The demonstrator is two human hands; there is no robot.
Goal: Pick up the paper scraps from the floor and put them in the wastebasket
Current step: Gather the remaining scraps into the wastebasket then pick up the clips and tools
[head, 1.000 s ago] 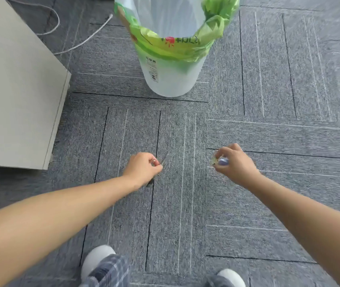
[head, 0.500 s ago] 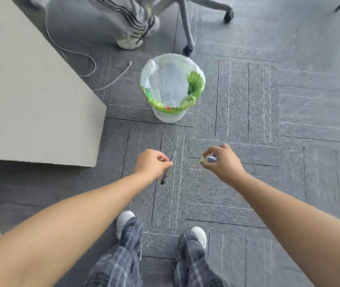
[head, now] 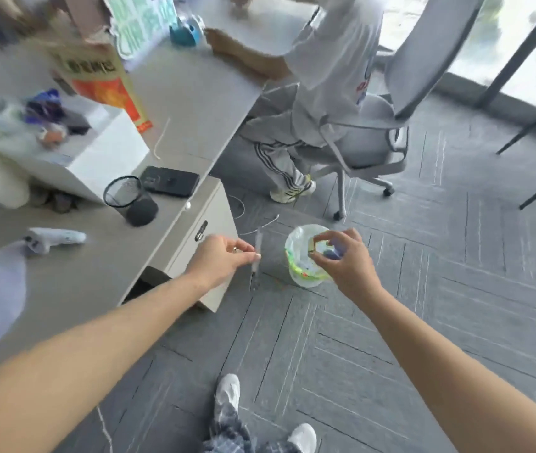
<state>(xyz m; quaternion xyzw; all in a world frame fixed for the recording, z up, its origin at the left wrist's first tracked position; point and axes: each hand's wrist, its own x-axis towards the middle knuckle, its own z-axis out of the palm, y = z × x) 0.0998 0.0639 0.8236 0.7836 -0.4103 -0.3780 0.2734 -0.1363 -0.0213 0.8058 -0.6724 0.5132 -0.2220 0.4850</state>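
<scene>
The person has risen from a crouch, and the right hand now hangs over the open wastebasket, pinching a bluish paper scrap. The left hand pinches a thin paper strip just left of the rim. Both scraps look ready to drop.

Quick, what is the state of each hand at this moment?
Left hand: closed, pinching a thin grey paper strip.
Right hand: closed, pinching a small blue and yellowish paper scrap over the white bag-lined wastebasket.
</scene>
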